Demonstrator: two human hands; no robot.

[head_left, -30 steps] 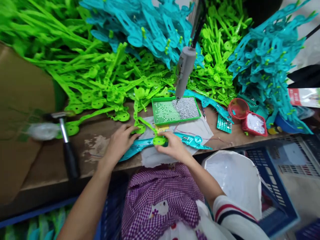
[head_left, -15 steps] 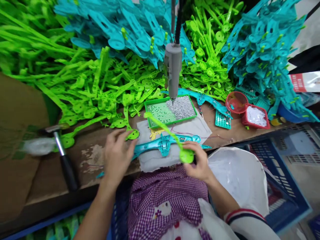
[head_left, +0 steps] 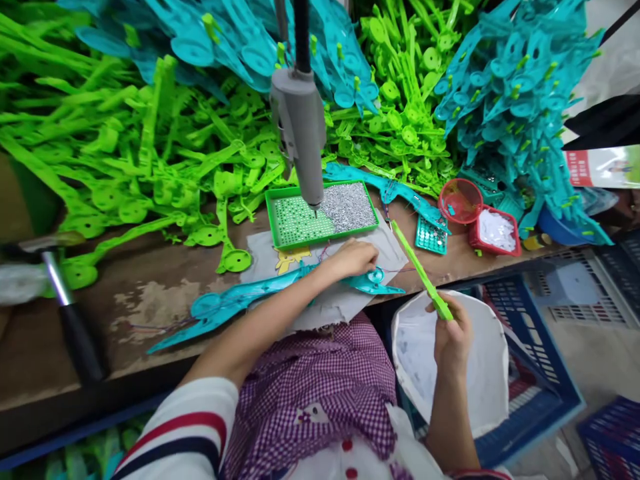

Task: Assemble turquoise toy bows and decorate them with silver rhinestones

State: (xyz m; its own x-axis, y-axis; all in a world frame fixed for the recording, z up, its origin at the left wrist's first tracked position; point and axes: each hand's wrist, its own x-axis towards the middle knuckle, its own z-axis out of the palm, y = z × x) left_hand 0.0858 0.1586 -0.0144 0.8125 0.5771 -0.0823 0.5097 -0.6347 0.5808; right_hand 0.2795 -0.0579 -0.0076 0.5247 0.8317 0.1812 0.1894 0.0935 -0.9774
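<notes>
we see the right grip (head_left: 453,330) clamped on the near end of a lime-green plastic strip (head_left: 419,265), whose long axis runs away from that grip, forward and to its left, the far tip standing just right of the green screw tray (head_left: 325,238). left of the right grip, a teal plastic bar (head_left: 245,297) lies lengthwise from side to side across the grey cloth (head_left: 260,257), at a slant to the strip. the left grip (head_left: 356,259) is nearer to it, over its right-hand part, fingers curled; we cannot tell whether they hold or touch anything. beyond and left of that grip, a grey electric screwdriver (head_left: 300,130) hangs over the tray.
</notes>
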